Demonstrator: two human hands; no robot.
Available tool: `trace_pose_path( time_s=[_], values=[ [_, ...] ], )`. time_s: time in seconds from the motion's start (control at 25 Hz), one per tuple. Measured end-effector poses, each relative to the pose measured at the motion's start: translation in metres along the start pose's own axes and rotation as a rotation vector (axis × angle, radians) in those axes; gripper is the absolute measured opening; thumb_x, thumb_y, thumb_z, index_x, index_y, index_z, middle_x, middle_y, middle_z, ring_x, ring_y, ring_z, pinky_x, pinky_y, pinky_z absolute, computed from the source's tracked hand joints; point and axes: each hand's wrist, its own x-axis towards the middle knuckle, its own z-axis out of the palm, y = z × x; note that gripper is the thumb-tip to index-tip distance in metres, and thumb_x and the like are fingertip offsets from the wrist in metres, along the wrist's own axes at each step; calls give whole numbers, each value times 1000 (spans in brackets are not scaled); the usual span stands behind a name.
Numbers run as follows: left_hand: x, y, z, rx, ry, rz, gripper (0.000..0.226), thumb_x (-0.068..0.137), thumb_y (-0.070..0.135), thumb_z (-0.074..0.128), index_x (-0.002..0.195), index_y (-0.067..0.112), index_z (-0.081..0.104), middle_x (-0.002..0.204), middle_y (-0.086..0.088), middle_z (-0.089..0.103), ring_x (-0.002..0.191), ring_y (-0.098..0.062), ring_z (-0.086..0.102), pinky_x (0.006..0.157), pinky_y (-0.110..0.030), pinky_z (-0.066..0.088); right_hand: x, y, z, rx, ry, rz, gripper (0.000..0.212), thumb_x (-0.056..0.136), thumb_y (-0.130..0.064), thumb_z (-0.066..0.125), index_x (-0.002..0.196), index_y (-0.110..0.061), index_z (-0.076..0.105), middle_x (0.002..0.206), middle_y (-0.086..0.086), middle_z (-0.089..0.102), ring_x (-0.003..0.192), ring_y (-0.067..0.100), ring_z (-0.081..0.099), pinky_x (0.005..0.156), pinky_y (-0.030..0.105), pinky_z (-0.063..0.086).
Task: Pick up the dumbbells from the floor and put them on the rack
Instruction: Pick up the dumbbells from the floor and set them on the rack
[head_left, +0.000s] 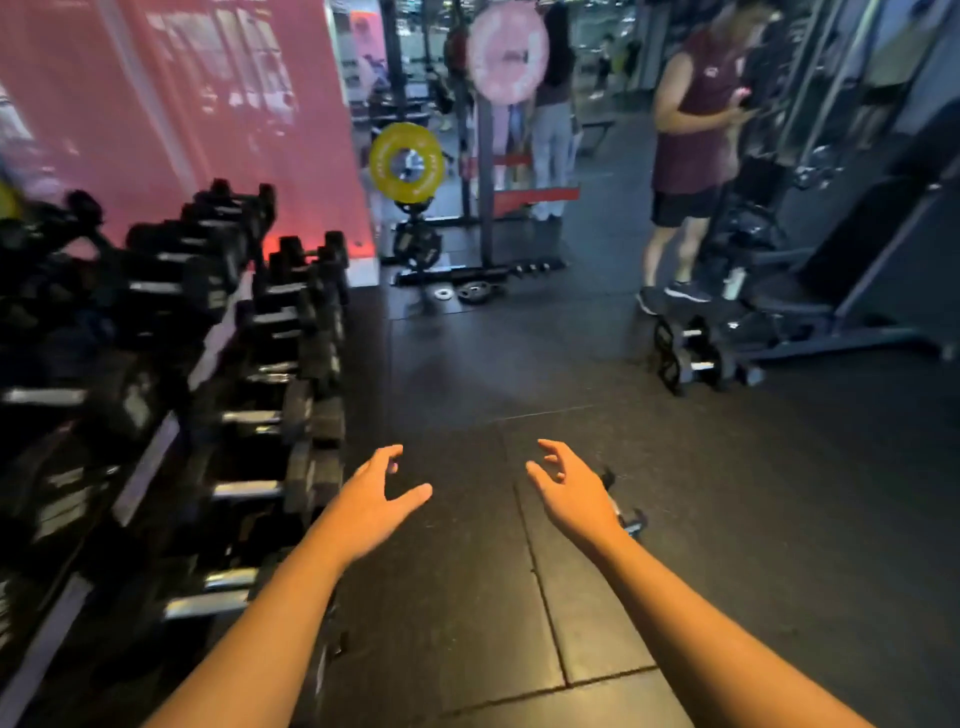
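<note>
Both my hands reach forward over the black rubber floor. My left hand (371, 501) is open, fingers spread, holding nothing, just right of the dumbbell rack (150, 462). My right hand (569, 488) is open too and empty. A small dumbbell (626, 517) lies on the floor right behind my right hand, mostly hidden by it. Two black hex dumbbells (693, 356) stand on the floor farther off, by the bench. The tiered rack on the left carries several black hex dumbbells with chrome handles.
A person in a maroon top (691, 156) stands at the back right beside a weight bench (841, 291). A squat rack with a yellow plate (406, 162) stands at the back. Small plates (475, 292) lie on the floor there. A red wall runs behind the rack.
</note>
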Motion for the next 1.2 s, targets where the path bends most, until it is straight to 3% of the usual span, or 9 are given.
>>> trace_pose_path(
  time_s=[0.24, 0.56, 0.68, 0.76, 0.8, 0.88, 1.0, 1.08, 1.2],
  values=[
    [128, 103, 109, 198, -253, 84, 95, 83, 64, 65, 157, 33, 15, 160, -5, 30, 143, -25, 37, 111, -46, 37, 67, 89, -114, 35, 179, 249, 51, 94, -42, 57, 142, -27, 49, 137, 4, 57, 119, 22, 59, 95, 33, 46],
    [288, 194, 217, 405, -335, 233, 91, 86, 61, 63, 158, 29, 17, 160, -6, 30, 138, -31, 43, 107, -51, 42, 184, 165, -159, 118, 270, 413, 52, 96, -41, 54, 145, -24, 45, 144, 6, 52, 127, 23, 54, 93, 33, 42],
    [364, 202, 265, 468, -351, 242, 88, 88, 56, 64, 158, 27, 20, 158, -6, 33, 134, -33, 47, 103, -50, 44, 240, 199, -155, 170, 311, 527, 50, 98, -39, 53, 145, -23, 45, 142, 8, 54, 97, 16, 65, 75, 21, 46],
    [429, 198, 308, 516, -400, 218, 87, 88, 54, 65, 157, 27, 19, 157, -7, 34, 131, -34, 50, 102, -51, 44, 283, 235, -144, 239, 346, 652, 45, 100, -32, 53, 142, -18, 46, 130, 13, 61, 66, 1, 53, 52, 11, 38],
    [462, 194, 331, 537, -442, 195, 87, 88, 53, 65, 157, 27, 18, 157, -7, 35, 130, -34, 50, 102, -51, 44, 303, 255, -136, 257, 368, 712, 41, 100, -29, 53, 139, -16, 49, 125, 14, 64, 63, 1, 48, 51, 14, 36],
    [524, 178, 383, 581, -525, 145, 89, 89, 52, 66, 158, 28, 15, 157, -7, 34, 131, -35, 49, 102, -52, 43, 343, 299, -119, 279, 431, 817, 37, 99, -30, 55, 134, -17, 53, 125, 11, 64, 77, 6, 54, 69, 18, 37],
    [602, 138, 464, 658, -572, 95, 95, 87, 51, 68, 159, 27, 10, 157, -9, 33, 134, -37, 45, 103, -53, 41, 397, 385, -83, 337, 426, 982, 49, 97, -40, 56, 142, -22, 48, 141, 8, 55, 122, 22, 55, 99, 33, 42],
    [646, 109, 517, 681, -544, 92, 98, 86, 51, 70, 159, 26, 9, 157, -11, 32, 135, -39, 43, 104, -54, 40, 427, 443, -58, 386, 414, 1078, 54, 96, -45, 55, 145, -26, 43, 145, 7, 50, 129, 25, 51, 105, 39, 41],
    [708, 52, 614, 713, -562, 101, 99, 83, 52, 72, 158, 29, 11, 158, -12, 31, 137, -39, 41, 106, -56, 39, 478, 548, -15, 403, 428, 1157, 59, 95, -49, 55, 147, -25, 40, 146, 9, 49, 129, 28, 51, 99, 35, 39]
  ],
)
